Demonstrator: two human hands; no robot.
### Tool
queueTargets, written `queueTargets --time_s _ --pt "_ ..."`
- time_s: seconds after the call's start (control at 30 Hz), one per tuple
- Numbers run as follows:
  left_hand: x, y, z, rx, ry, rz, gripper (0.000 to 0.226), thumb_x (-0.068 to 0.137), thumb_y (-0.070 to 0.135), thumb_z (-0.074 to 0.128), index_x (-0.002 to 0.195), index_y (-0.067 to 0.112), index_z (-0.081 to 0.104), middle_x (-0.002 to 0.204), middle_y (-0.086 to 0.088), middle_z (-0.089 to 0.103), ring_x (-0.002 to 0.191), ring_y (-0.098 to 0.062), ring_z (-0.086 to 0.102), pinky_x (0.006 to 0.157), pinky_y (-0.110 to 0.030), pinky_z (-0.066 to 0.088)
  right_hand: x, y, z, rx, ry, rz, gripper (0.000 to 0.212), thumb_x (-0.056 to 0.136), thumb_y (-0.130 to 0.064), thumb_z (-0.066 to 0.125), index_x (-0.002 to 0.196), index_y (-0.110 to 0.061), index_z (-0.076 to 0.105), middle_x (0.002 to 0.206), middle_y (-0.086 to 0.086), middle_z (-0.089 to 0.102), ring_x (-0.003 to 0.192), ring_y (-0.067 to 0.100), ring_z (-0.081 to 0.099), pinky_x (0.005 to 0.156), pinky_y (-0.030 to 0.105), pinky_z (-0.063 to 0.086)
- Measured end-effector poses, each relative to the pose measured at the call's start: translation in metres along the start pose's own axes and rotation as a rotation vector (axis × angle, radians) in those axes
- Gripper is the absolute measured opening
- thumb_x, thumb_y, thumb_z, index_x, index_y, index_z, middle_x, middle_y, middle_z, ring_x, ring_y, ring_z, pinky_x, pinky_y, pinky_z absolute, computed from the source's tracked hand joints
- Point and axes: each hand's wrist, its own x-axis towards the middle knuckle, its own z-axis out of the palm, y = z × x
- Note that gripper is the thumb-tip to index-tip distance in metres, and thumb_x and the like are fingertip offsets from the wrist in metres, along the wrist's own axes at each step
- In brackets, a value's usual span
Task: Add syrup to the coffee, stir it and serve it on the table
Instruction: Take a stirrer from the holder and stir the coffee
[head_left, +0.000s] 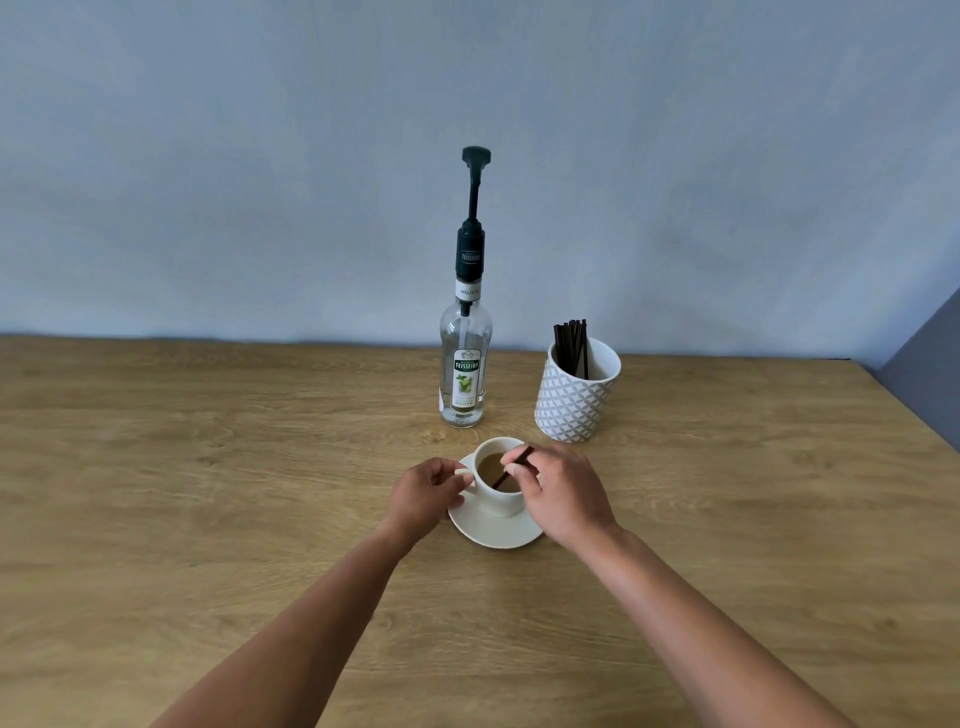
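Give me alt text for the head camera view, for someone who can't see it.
The right hand holds a dark stir stick in a white cup of coffee while the left hand grips its handle; the cup sits on a saucer, with a syrup pump bottle and stick holder behind.

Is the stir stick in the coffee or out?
In. The dark stir stick slants down into the cup, its lower end in the coffee, pinched by the right hand.

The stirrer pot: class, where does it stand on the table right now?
In the head view the patterned stirrer pot stands upright toward the table's far edge, right of the syrup bottle and behind-right of the coffee cup.
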Motion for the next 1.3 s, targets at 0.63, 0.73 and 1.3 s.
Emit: queueTargets --time_s 0.63,0.73,1.3 --pt "0.001 0.000 -0.001 0.010 0.000 -0.005 0.010 0.088 0.023 0.074 0.094 0.016 0.073 0.090 -0.005 0.076 0.074 -0.015 0.071 0.077 -0.038 0.059 0.005 0.003 -0.002 0.022 -0.029 0.037 0.014 0.091 -0.025 0.063 0.099 -0.025 0.074 0.094 -0.005 0.074 0.089 0.017 0.062 0.091 0.038 0.046" --pt "0.000 0.001 -0.001 0.018 -0.005 -0.008 0.012 0.089 0.024 0.073 0.096 0.014 0.073 0.089 -0.003 0.075 0.073 -0.014 0.070 0.070 -0.032 0.057 0.008 0.007 -0.005 -0.092 0.006 0.046 0.016 0.093 -0.024 0.060 0.102 -0.025 0.073 0.093 -0.006 0.075 0.089 0.018 0.063 0.089 0.037 0.042" --pt "0.001 0.001 -0.001 0.011 -0.002 -0.015 0.007 0.089 0.022 0.073 0.092 0.016 0.072 0.082 0.002 0.073 0.067 -0.010 0.069 0.057 -0.021 0.051 0.003 0.009 0.002 -0.153 0.004 -0.018 0.015 0.092 -0.025 0.059 0.100 -0.028 0.071 0.096 -0.012 0.074 0.093 0.014 0.062 0.086 0.032 0.035"
